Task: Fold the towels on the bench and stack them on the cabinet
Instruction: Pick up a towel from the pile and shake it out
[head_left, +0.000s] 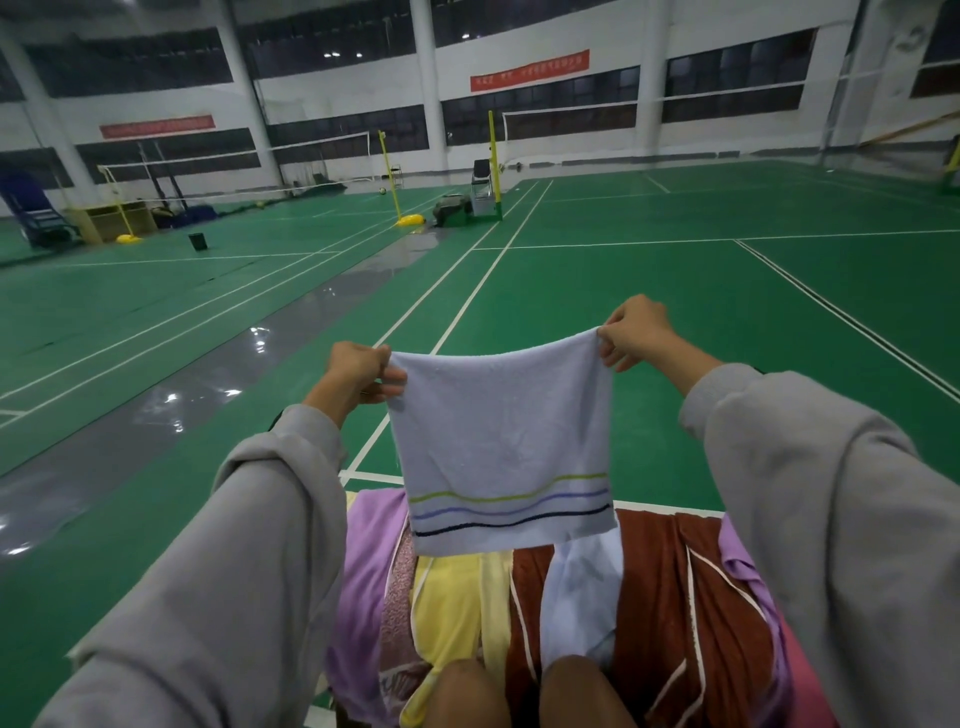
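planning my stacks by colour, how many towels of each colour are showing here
pale blue: 2, the held striped towel and the plain towel in the pile
purple towel: 1
yellow towel: 1
dark red towel: 1
pink towel: 1
total: 6 at least; overlaps hide whether same-colour patches are separate towels

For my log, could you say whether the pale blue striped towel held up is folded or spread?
Spread: the pale blue striped towel hangs flat, its top corners pinched by left hand and right hand.
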